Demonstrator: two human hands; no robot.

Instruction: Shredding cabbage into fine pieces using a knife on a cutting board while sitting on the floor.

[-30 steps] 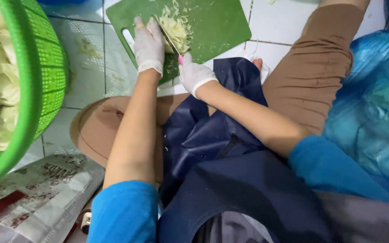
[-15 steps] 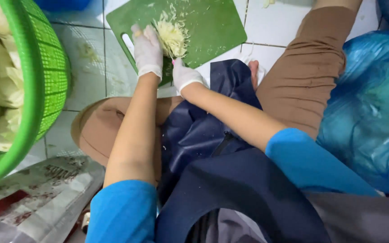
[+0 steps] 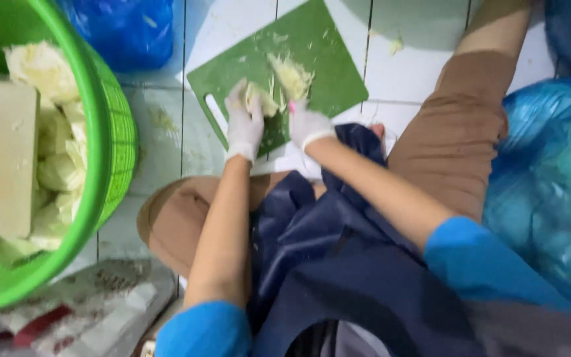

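Note:
A green cutting board (image 3: 328, 49) lies on the white tiled floor in front of my crossed legs. My left hand (image 3: 244, 124), in a white glove, presses down on a pale piece of cabbage (image 3: 259, 100) on the board. My right hand (image 3: 306, 125), also gloved, grips a knife with a pink handle (image 3: 292, 106); its blade is blurred against the cabbage. Shredded cabbage (image 3: 292, 74) is heaped just beyond the hands.
A large green basket (image 3: 110, 132) at the left holds cabbage chunks and a flat beige slab (image 3: 1, 155). Blue plastic bags sit at the top left (image 3: 123, 26) and the right (image 3: 550, 178). A printed sack (image 3: 80, 311) lies at the bottom left.
The view has shifted, so the board and hands sit lower in the frame. My right hand has worked the knife across the cabbage, and the shredded heap has spread.

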